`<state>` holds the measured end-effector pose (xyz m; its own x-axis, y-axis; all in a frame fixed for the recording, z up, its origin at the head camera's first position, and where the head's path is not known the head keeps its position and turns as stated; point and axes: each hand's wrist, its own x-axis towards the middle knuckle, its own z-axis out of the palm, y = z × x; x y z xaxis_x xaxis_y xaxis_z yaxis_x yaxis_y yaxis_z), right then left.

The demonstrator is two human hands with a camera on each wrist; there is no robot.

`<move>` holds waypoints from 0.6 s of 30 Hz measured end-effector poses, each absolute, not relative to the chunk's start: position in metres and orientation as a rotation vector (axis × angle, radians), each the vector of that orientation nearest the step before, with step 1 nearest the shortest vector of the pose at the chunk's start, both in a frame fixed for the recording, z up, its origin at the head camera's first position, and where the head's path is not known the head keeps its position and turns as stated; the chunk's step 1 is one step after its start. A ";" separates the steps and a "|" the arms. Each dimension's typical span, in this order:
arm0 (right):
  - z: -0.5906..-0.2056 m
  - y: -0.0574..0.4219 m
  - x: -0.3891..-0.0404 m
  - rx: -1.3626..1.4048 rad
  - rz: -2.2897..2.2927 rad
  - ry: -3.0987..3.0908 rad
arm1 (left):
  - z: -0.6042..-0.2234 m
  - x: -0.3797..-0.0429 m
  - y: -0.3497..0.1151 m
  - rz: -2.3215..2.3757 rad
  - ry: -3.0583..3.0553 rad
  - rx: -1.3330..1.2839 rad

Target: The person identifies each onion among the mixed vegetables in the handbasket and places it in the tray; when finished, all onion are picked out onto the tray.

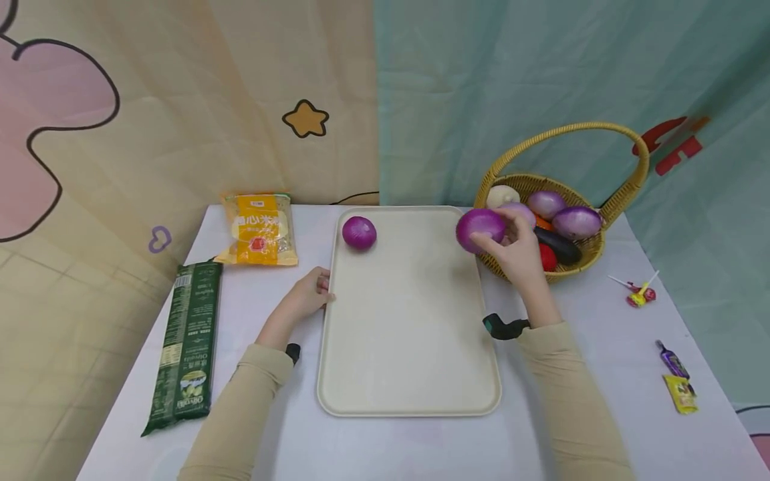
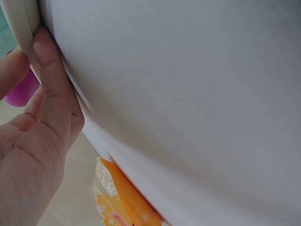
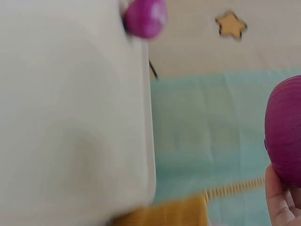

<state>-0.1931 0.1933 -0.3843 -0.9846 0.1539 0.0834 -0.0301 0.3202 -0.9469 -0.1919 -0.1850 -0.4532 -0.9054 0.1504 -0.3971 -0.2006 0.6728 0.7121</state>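
My right hand [image 1: 519,248] holds a purple onion [image 1: 479,230] above the tray's far right corner, beside the basket. The same onion [image 3: 286,132] shows at the right edge of the right wrist view, fingers curled against its underside. A second purple onion [image 1: 359,234] sits in the far left corner of the cream tray [image 1: 409,321]. At the tray's left edge my left hand [image 1: 308,294] pinches the rim. In the left wrist view, the thumb and fingers of that hand [image 2: 42,127] lie on either side of the rim [image 2: 22,28].
A wicker basket [image 1: 592,257] with onions, an eggplant [image 1: 557,245] and other vegetables stands at the back right. Lollipops [image 1: 641,294] and wrapped sweets [image 1: 681,393] lie along the right side. On the left are a yellow-orange food packet [image 1: 259,229] and a long green packet [image 1: 188,344].
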 end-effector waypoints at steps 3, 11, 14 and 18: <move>-0.391 0.166 -0.204 -0.043 1.806 -2.475 | -0.452 -0.192 -0.185 1.127 2.455 -0.040; -0.430 0.105 -0.246 -0.144 1.780 -2.635 | -0.454 -0.193 -0.184 1.130 2.449 -0.056; -0.443 0.091 -0.256 -0.176 1.770 -2.659 | -0.454 -0.192 -0.184 1.125 2.441 -0.072; -0.458 0.080 -0.264 -0.147 1.741 -2.662 | -0.453 -0.191 -0.184 1.106 2.441 -0.107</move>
<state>-0.2643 0.0805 -0.4578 -0.9948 0.0535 -0.0863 0.1005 0.3982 -0.9118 -0.1912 -0.1837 -0.4527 -0.8931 0.1142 -0.4350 -0.2518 0.6745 0.6940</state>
